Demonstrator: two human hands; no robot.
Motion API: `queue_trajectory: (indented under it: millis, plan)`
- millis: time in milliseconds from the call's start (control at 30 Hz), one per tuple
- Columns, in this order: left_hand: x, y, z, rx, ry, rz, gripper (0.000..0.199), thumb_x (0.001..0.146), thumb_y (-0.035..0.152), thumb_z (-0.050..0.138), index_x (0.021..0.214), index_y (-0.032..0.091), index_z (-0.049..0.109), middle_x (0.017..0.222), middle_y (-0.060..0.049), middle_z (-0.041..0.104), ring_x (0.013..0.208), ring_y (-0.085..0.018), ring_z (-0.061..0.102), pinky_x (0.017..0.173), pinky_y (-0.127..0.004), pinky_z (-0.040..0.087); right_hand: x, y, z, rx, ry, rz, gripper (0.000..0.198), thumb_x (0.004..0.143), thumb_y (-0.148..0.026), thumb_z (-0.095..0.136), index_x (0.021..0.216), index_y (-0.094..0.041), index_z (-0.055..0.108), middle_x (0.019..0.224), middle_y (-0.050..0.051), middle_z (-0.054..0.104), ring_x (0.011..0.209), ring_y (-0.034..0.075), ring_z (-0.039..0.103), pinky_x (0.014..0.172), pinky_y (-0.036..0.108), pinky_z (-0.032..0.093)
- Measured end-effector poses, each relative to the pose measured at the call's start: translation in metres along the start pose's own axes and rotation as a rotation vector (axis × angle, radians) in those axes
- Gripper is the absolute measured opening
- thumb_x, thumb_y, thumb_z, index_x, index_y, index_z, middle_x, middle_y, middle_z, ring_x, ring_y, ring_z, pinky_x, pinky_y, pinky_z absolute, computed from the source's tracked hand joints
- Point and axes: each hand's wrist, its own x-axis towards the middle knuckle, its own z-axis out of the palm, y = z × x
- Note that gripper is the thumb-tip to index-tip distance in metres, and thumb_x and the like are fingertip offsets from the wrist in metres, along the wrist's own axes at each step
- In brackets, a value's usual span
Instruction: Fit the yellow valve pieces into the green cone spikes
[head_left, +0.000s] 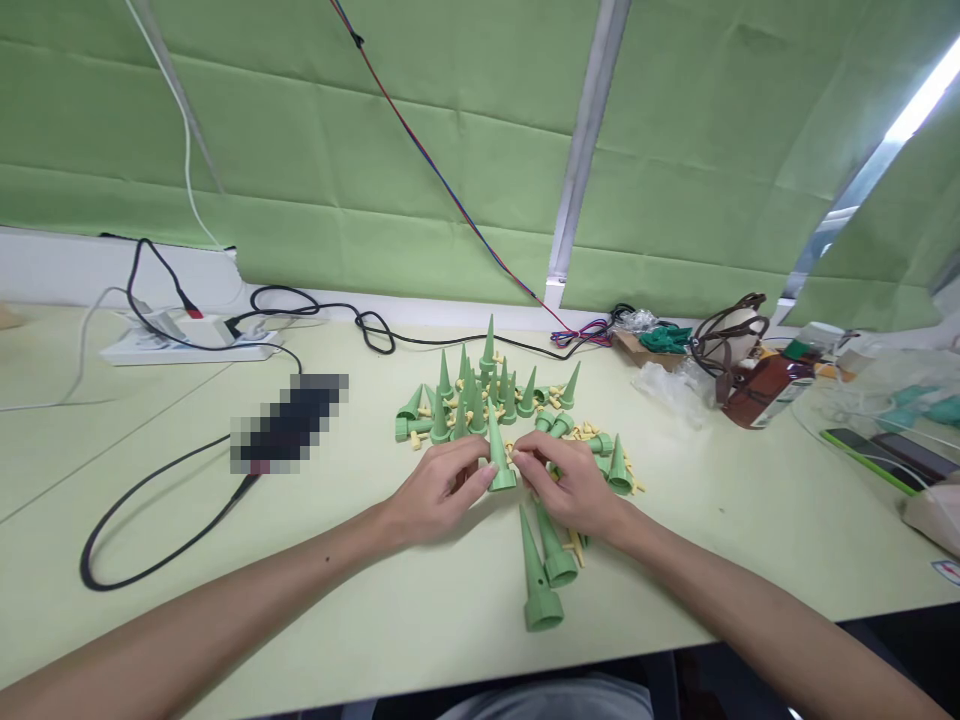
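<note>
My left hand [442,488] is closed on a green plastic cone spike [499,455], which it holds with the tip up and the wide collar down. My right hand [574,482] sits just right of the spike with its fingers pinched together. Whatever is between those fingertips is hidden or too small to make out. Behind both hands stands a cluster of similar green spikes [440,420], mixed with small yellow plastic pieces [417,440]. Two more spikes [543,605] lie on the table below my right hand, close to another yellow piece [576,548].
A blurred-out dark device [289,425] with a black cable lies at left, near a white power strip [191,345]. To the right are a brown bottle [772,388], clear plastic wrap [675,392], a brown-strapped item [727,340] and phones [874,460]. Cables run along the wall.
</note>
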Motion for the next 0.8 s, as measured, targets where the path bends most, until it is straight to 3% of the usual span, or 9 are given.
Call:
queue_trajectory:
  millis: [533, 800]
  plan:
    - [-0.0014, -0.0008, 0.0013, 0.013, 0.009, 0.0, 0.025, 0.098, 0.033, 0.048, 0.081, 0.016, 0.053, 0.075, -0.001, 0.052, 0.065, -0.013, 0.048, 0.056, -0.026, 0.036, 0.0003, 0.0, -0.0006, -0.025, -0.005, 0.015, 0.017, 0.1, -0.025, 0.047, 0.086, -0.02, 0.056, 0.063, -0.003, 0.051, 0.053, 0.011, 0.044, 0.053, 0.023, 0.038]
    - [-0.0007, 0.0012, 0.0014, 0.045, 0.03, 0.004, 0.027, 0.097, 0.033, 0.051, 0.076, 0.017, 0.049, 0.071, 0.001, 0.047, 0.062, -0.012, 0.044, 0.057, -0.026, 0.035, -0.0006, 0.0009, -0.0002, -0.023, -0.011, 0.019, 0.018, 0.101, -0.027, 0.047, 0.087, -0.02, 0.056, 0.063, -0.003, 0.05, 0.053, 0.011, 0.043, 0.052, 0.023, 0.037]
